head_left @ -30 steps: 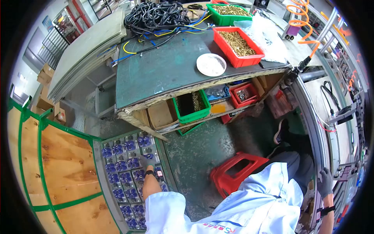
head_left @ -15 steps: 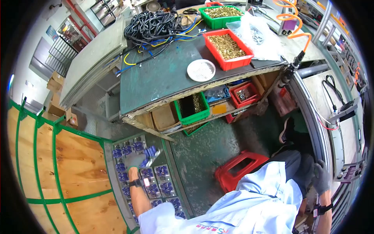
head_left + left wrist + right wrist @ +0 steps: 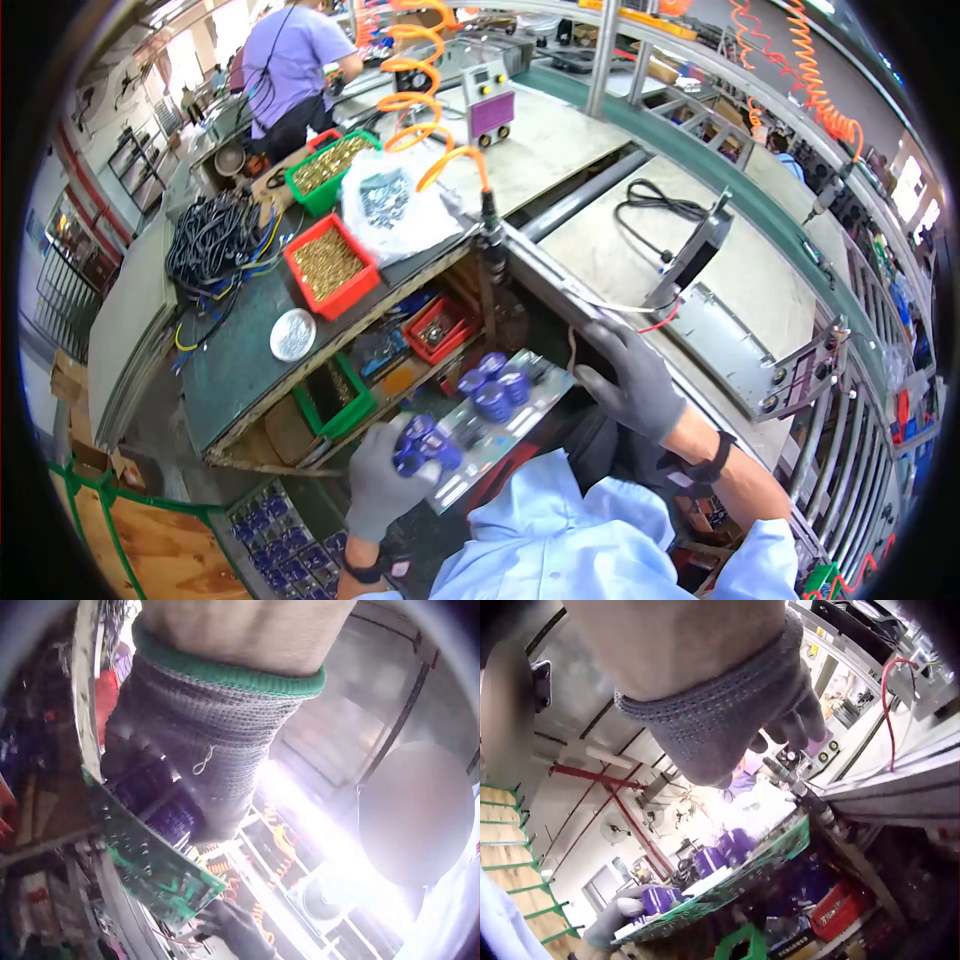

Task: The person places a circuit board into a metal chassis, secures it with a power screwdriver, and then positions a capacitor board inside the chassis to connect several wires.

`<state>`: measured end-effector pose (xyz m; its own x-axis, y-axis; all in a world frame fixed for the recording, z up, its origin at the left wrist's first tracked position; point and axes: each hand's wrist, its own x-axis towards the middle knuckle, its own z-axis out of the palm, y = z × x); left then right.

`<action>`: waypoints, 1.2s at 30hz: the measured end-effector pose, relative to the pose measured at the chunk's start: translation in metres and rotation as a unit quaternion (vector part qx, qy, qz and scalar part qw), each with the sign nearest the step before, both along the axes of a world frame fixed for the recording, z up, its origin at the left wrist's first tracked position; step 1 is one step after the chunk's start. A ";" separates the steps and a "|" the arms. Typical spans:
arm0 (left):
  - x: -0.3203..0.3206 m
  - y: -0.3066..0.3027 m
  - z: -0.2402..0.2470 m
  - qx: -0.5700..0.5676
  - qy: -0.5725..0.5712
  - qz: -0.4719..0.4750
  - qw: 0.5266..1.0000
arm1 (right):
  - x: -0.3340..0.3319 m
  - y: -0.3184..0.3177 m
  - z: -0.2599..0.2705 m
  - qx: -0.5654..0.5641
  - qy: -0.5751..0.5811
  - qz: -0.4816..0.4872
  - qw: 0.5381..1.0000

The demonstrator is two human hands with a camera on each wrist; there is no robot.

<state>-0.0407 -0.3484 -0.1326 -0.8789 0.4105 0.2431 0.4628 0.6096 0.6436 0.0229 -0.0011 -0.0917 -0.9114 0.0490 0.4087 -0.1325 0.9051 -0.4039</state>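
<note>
My gloved left hand (image 3: 385, 480) grips the left end of a circuit board (image 3: 490, 442), fingers against the cluster of purple capacitors (image 3: 428, 445) there. More purple capacitors (image 3: 496, 386) stand on the board's far half. The board is held up in front of my body, tilted; its green underside (image 3: 154, 874) shows in the left wrist view. Near the board's right end is my gloved right hand (image 3: 635, 390), its fingers extended and holding nothing. In the right wrist view that hand (image 3: 720, 735) is above the board's raised end (image 3: 791, 844).
More such boards (image 3: 275, 540) lie in rows at the lower left, beside green-framed wooden panels (image 3: 165, 540). The bench holds a red bin (image 3: 360, 300) of brass parts, a white dish (image 3: 293, 335) and black cables (image 3: 210, 245). A metal rail (image 3: 560, 280) runs along the workstation at right.
My left hand has lifted a circuit board from the rows at lower left and brought it in front of me. My right hand has left the rail side and come toward it. The view has swung right.
</note>
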 end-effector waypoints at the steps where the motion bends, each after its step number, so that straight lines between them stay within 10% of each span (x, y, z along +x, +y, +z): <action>1: -0.013 0.029 0.000 0.036 0.051 -0.027 0.998 | -0.013 0.006 0.010 0.028 0.031 -0.021 0.999; 10: -0.110 0.207 -0.047 0.117 0.235 -0.078 0.962 | -0.109 0.082 -0.003 0.078 -0.046 -0.151 0.984; 18: -0.112 0.235 -0.061 0.019 0.150 -0.100 0.984 | -0.121 0.096 -0.059 0.082 -0.090 -0.201 0.972; 26: -0.115 0.252 -0.156 0.153 0.093 -0.076 0.981 | -0.123 0.103 -0.074 0.045 -0.030 -0.167 0.985; 36: -0.064 0.173 -0.025 0.032 0.165 -0.068 0.983 | -0.090 0.052 -0.033 0.129 0.115 -0.035 0.984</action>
